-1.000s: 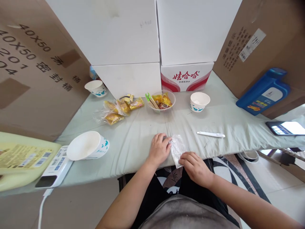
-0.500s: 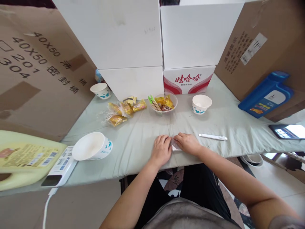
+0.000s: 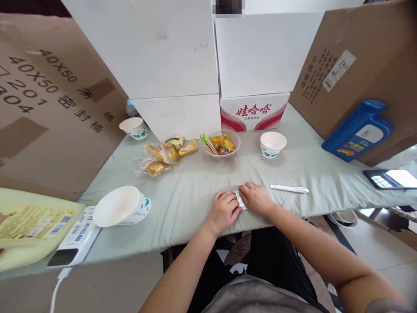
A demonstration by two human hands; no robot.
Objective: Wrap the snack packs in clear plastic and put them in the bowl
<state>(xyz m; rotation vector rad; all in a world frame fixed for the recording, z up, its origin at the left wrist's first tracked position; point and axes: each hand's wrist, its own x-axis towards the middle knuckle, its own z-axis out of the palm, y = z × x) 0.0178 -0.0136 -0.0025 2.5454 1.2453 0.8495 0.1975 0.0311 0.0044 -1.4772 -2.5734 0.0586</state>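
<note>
A small, crinkled, silvery packet (image 3: 240, 200) lies at the front of the cloth-covered table, mostly covered by my hands. My left hand (image 3: 224, 211) is closed on its left part, fingers curled and thumb toward me. From the other side my right hand (image 3: 256, 198) grips it with bent fingers. What the packet contains cannot be made out. Just right of my right hand lies a slim white pen-like tool (image 3: 289, 188). Beyond my hands stands a clear plastic bowl (image 3: 237, 145) with yellow-wrapped packets, a brown one and several green-tipped wooden sticks.
Yellow-wrapped packets (image 3: 158, 167) lie left of the bowl. Paper bowls stand at front left (image 3: 143, 208), back left (image 3: 138, 132) and right (image 3: 270, 150). A power bank (image 3: 76, 239), yellow jug (image 3: 32, 226), blue bottle (image 3: 358, 130) and phone (image 3: 391, 178) edge the table. White boxes (image 3: 176, 117) stand behind.
My left hand has shifted slightly, its thumb now showing near the packet's lower edge. More of the packet's silvery, creased surface shows between my hands. The view has tilted a little.
</note>
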